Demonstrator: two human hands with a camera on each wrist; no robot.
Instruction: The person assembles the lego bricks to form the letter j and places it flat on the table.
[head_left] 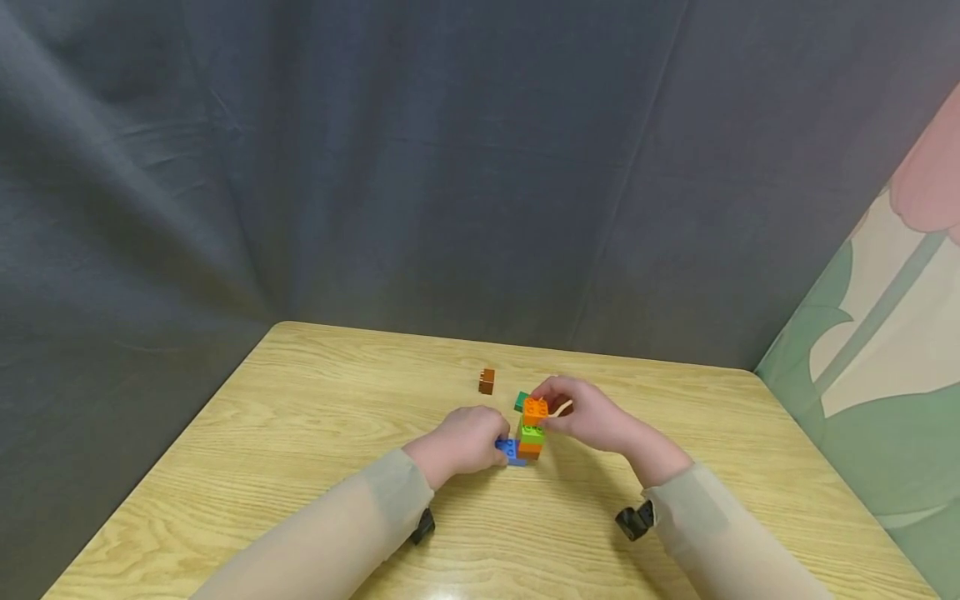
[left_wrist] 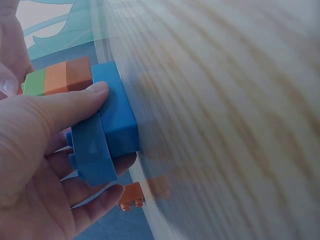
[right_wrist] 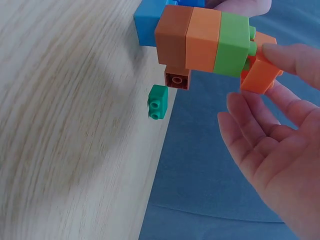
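Note:
My left hand (head_left: 467,440) holds the blue base of a toy-brick tower, thumb on the side of a long blue brick (left_wrist: 119,112) and a second blue brick (left_wrist: 92,150) beside it. A brown brick (right_wrist: 171,37), an orange brick (right_wrist: 202,40) and a lime green brick (right_wrist: 231,47) stack up from the base. At the tower's top, my right hand (head_left: 588,414) pinches another orange brick (right_wrist: 260,75) between thumb and fingers. That brick sits tilted against the lime green brick's studs, with a gap showing along one side.
Behind the tower, a green brick (head_left: 521,402) lies on the wooden table (head_left: 345,400). A loose brown brick (head_left: 487,382) lies further back to the left. A dark curtain (head_left: 450,167) hangs beyond the table's far edge.

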